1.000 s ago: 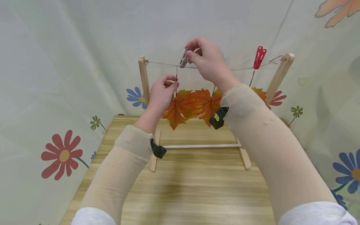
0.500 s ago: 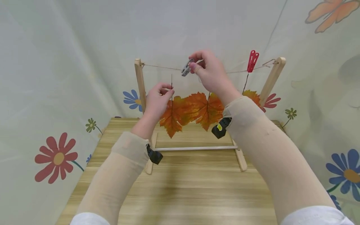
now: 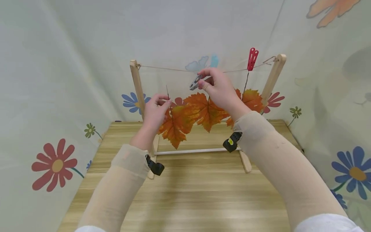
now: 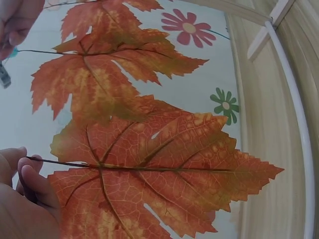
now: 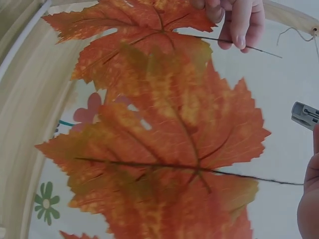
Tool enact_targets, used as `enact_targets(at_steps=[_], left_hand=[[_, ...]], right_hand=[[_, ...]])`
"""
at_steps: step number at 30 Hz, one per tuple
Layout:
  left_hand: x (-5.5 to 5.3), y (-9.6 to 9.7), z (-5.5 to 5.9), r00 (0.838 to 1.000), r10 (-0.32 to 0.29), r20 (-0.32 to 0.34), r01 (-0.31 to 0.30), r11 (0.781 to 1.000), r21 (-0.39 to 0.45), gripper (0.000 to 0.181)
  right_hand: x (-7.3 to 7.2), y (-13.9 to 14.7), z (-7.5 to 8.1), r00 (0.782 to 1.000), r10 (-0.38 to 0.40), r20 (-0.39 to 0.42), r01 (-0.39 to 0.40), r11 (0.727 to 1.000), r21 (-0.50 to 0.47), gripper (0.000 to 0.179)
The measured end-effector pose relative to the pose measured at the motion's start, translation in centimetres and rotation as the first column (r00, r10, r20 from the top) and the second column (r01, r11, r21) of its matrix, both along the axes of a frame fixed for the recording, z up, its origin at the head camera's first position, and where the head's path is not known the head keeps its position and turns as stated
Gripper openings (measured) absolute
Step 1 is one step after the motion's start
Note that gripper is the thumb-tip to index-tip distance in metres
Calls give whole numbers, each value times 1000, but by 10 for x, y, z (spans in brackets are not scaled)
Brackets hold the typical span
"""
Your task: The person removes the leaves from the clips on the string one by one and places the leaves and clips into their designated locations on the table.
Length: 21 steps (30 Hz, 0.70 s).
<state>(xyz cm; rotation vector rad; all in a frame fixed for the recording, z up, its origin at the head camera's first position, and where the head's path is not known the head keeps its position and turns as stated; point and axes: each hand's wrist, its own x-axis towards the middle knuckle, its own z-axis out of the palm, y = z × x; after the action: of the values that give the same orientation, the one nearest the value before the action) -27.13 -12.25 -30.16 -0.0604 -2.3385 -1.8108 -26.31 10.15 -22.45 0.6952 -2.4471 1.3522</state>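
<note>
My left hand [image 3: 154, 111] pinches the thin dark stem of an orange maple leaf [image 3: 175, 129]; the stem's tip sticks up above the fingers, below the string [image 3: 162, 67]. Between thumb and fingers, my right hand [image 3: 218, 88] holds a grey clothespin [image 3: 195, 82], just under the string and to the right of that stem. A second maple leaf [image 3: 207, 112] hangs in the middle, its stem top hidden behind the right hand. At the right, a red clothespin [image 3: 252, 59] on the string holds a third leaf [image 3: 252, 98] by its stem.
Two wooden posts [image 3: 137, 79] carry the string, and a white rod [image 3: 191, 151] joins their feet on the wooden table [image 3: 203, 193]. A light blue piece [image 3: 214, 60] shows above the right hand. Behind stands a pale cloth wall with printed flowers [image 3: 57, 166].
Both hands have come down from the string. The grey clothespin has dropped from string height to below it, and the left leaf's stem tip has lowered away from the string and tilted.
</note>
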Motion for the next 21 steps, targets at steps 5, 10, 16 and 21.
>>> enact_targets(at_steps=[5, 10, 16, 21], left_hand=[[-1, -1, -13, 1000, -10, 11, 10, 1000, 24, 21], [-1, -2, -23, 1000, 7, -5, -7, 999, 43, 19], [0, -5, -29, 1000, 11, -15, -11, 999, 32, 19], [2, -7, -32, 1000, 24, 3, -24, 999, 39, 19]], right_hand=[[1, 10, -16, 999, -45, 12, 45, 999, 9, 32], [1, 15, -26, 999, -49, -6, 49, 999, 14, 32], [4, 19, -39, 999, -39, 38, 41, 998, -37, 33], [6, 22, -49, 996, -17, 89, 26, 995, -95, 36]])
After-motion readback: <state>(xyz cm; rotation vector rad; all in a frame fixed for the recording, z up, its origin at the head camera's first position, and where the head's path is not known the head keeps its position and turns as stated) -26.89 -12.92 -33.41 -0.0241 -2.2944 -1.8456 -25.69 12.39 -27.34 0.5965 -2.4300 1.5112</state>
